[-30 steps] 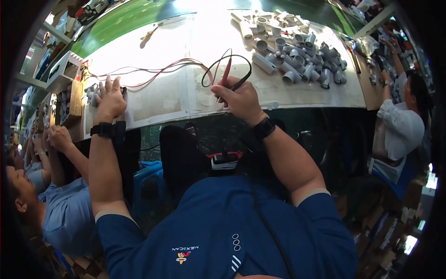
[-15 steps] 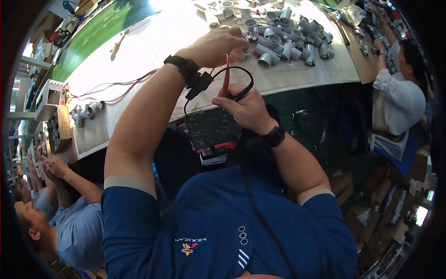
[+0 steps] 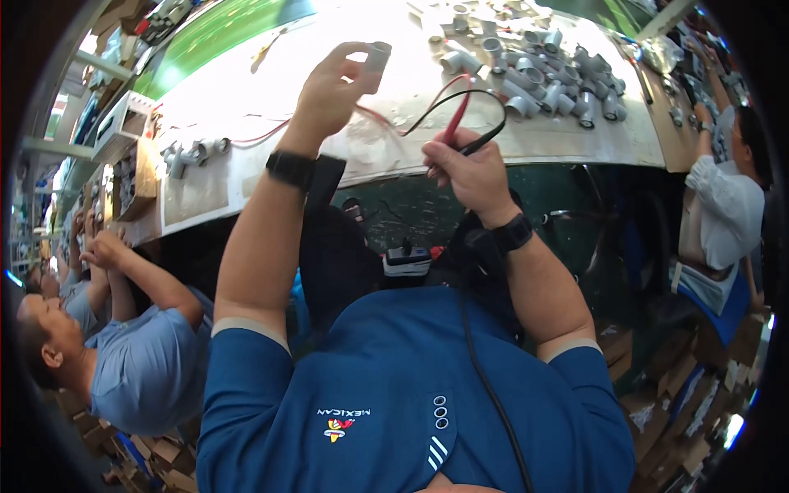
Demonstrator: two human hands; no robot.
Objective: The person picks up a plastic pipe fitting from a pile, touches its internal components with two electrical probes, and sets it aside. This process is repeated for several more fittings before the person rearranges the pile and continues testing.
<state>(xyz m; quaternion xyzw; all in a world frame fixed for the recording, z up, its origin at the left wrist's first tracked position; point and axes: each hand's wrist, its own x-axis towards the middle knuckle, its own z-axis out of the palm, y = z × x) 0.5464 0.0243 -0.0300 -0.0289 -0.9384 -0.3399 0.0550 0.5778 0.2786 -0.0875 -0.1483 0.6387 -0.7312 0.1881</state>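
My left hand (image 3: 325, 99) is raised over the bright worktable (image 3: 386, 160), its thumb and fingers closed round a grey pipe fitting (image 3: 378, 57) with an open round end. To its right, near the table's front edge, my right hand (image 3: 481, 172) grips a pair of test probes. The red probe (image 3: 458, 117) points upward between thumb and fingers, and the black probe (image 3: 479, 144) lies against it. Their red and black leads loop above the hand and run left over the table. The probe tips are partly hidden by the fingers.
A pile of grey pipe fittings (image 3: 567, 78) covers the table's far right. Left stand a few more fittings (image 3: 193, 156), a white instrument box (image 3: 122, 127) and a carton (image 3: 138, 177). A small white device (image 3: 408, 261) sits below the table edge. Co-workers (image 3: 148, 345) sit on both sides.
My left hand has moved left, away from the pile, and now holds up a pipe fitting. My right hand keeps the probes and has shifted slightly right in view.
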